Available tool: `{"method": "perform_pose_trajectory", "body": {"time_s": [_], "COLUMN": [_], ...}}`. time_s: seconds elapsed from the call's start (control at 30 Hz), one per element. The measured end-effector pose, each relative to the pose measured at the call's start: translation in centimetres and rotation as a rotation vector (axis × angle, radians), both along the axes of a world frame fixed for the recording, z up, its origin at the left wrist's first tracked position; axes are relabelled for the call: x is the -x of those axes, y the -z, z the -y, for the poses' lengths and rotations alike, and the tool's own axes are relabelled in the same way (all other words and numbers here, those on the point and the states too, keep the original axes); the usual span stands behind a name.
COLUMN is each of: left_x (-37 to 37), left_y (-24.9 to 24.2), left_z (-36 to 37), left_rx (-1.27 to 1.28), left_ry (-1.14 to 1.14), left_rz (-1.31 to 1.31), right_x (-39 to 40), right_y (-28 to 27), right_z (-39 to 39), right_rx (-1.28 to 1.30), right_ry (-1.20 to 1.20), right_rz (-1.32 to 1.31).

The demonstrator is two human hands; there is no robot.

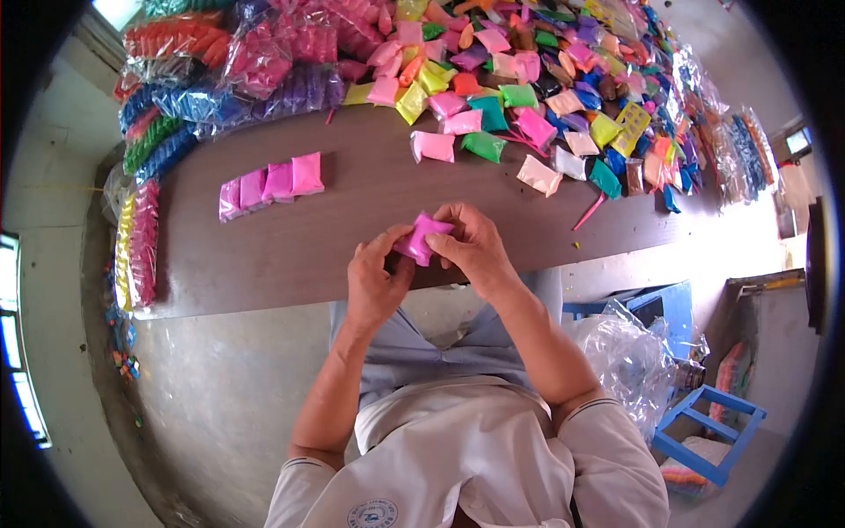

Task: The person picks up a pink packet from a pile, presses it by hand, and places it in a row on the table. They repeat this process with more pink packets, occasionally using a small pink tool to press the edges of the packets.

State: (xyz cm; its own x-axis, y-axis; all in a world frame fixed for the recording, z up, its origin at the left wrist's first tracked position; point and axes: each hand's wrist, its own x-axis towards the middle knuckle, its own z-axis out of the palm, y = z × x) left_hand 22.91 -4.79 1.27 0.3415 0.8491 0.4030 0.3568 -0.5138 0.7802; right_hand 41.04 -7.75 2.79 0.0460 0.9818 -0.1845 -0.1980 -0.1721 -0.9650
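Observation:
Between my two hands, over the table's near edge, is a small magenta-pink packet (422, 238). My left hand (378, 275) pinches its left end with thumb and fingers. From the other side my right hand (476, 251) grips it, thumb lying on top. To the left on the brown table (352, 194) lies a row of several pink and purple packets (278, 183), side by side and touching. Nearest beyond my hands are loose packets: a light pink one (432, 147), a green one (482, 146) and a peach one (539, 176).
A large heap of mixed-colour packets (519, 70) covers the table's back right. Bagged bundles in blue (198, 104) and other colours stack at the back left. Yellow and pink strips (143, 246) stand at the left edge. Clear plastic (616, 352) and a blue stool (709, 431) are at lower right.

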Motion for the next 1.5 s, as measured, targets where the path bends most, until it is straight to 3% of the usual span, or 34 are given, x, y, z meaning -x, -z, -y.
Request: {"method": "perform_pose_trajectory", "body": {"time_s": [0.03, 0.1, 0.2, 0.43, 0.6, 0.9, 1.0, 1.27, 1.5], "left_x": [0.2, 0.5, 0.9, 0.3, 0.6, 0.6, 0.8, 1.0, 0.6], "left_y": [-0.1, -0.6, -0.7, -1.1, -0.7, -0.7, -0.7, -0.7, -0.1], "left_z": [0.1, 0.2, 0.2, 0.0, -0.3, -0.3, -0.4, -0.4, -0.5], "left_rx": [0.001, 0.343, 0.544, 0.471, 0.377, 0.396, 0.376, 0.485, 0.443], "left_ry": [0.002, 0.093, 0.129, 0.117, 0.101, 0.093, 0.119, 0.111, 0.127], "left_rz": [-0.001, 0.194, 0.342, 0.32, 0.157, 0.15, 0.174, 0.189, 0.226], "right_x": [0.0, -0.2, -0.9, -2.0, -1.9, -1.6, -1.2, -1.0, -0.2], "right_y": [0.4, 0.4, -0.6, -0.9, -0.8, -0.4, -0.3, -0.9, -0.7], "right_z": [0.0, -0.1, 0.2, 0.0, 0.0, -0.2, -0.4, -0.5, -0.4], "right_rx": [-0.049, -0.1, -0.13, -0.123, -0.143, -0.129, -0.15, -0.164, -0.25], "right_ry": [0.021, 0.043, 0.075, 0.005, -0.002, -0.001, -0.005, 0.053, 0.085], "right_rz": [-0.002, -0.003, -0.018, 0.028, 0.034, 0.026, -0.084, 0.178, 0.093]}}
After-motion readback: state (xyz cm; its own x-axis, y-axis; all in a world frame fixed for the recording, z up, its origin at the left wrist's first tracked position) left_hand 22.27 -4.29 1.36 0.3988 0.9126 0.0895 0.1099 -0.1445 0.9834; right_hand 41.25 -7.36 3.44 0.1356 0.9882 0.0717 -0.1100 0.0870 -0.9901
